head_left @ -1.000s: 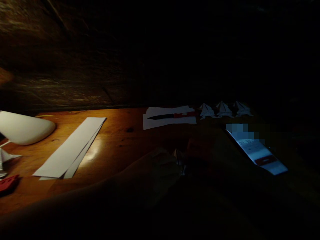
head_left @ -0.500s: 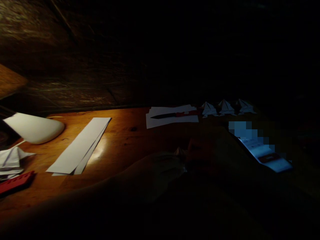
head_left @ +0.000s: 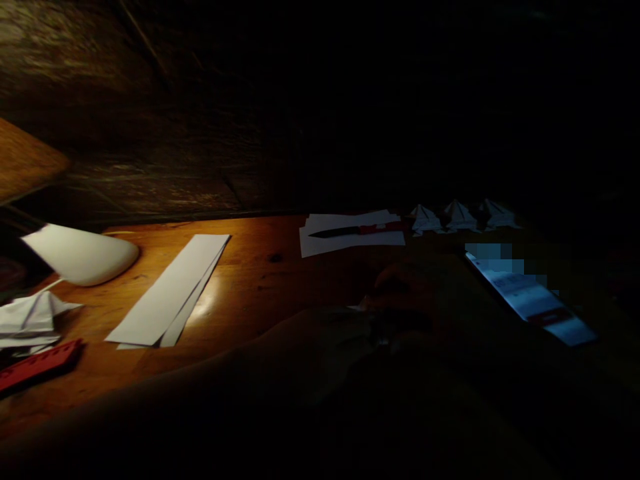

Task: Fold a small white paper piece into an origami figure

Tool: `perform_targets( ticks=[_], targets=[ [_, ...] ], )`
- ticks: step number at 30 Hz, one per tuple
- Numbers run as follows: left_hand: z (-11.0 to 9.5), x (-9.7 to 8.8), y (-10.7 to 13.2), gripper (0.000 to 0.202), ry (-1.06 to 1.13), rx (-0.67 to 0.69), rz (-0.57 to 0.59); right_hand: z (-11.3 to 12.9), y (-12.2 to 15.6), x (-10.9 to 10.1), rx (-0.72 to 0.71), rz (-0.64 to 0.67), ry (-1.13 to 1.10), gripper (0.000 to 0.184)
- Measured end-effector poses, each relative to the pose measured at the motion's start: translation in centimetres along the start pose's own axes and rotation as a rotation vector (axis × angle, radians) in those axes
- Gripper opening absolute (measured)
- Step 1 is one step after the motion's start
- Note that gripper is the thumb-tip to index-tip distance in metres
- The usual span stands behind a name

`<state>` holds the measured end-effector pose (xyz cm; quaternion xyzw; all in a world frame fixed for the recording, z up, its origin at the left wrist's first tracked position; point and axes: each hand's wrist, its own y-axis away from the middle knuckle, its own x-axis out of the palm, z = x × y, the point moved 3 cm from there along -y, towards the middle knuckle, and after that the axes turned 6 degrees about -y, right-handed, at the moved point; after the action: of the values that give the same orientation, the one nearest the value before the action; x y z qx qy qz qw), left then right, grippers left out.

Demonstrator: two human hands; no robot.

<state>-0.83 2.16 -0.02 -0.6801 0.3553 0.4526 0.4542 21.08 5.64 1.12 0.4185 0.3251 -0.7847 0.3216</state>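
My two hands meet in deep shadow at the middle of the wooden table (head_left: 250, 280). My left hand (head_left: 325, 337) and my right hand (head_left: 403, 288) both seem curled on a small white folded paper (head_left: 359, 309), of which only a pale edge shows between them. My left forearm runs in from the lower left. The fingers are dim and hard to separate.
Long white paper strips (head_left: 170, 290) lie in the lamplight beside a white lamp head (head_left: 83, 253). A red-handled knife (head_left: 357, 231) rests on white sheets (head_left: 350, 243). Three folded paper figures (head_left: 457, 215) stand behind. A lit phone (head_left: 533, 300) lies right. Crumpled folded paper (head_left: 30, 317) and a red ruler-like bar (head_left: 37, 365) lie at left.
The view has shifted, so everything slid right in the picture. The raised tip of the small paper between my hands now lies lower and flatter, and my right hand sits over it.
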Motion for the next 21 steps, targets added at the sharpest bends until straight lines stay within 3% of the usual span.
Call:
perform_targets(
  ticks=[5,13,18,21],
  targets=[
    [0.3,-0.3,0.2,0.034,0.029,0.026,0.051,-0.7,0.3,0.8,0.004,0.044,0.064,0.048],
    [1.6,-0.3,0.5,0.040,0.133,0.088,-0.069,-0.9,0.4,1.3,0.098,0.039,0.050,0.033],
    [1.8,-0.4,0.1,0.035,0.207,0.001,0.007,-0.5,0.2,0.7,0.041,-0.039,-0.090,0.035],
    [1.8,-0.7,0.0,0.033,0.228,-0.028,0.001,0.1,0.1,0.4,0.054,-0.010,-0.162,0.031]
  ],
)
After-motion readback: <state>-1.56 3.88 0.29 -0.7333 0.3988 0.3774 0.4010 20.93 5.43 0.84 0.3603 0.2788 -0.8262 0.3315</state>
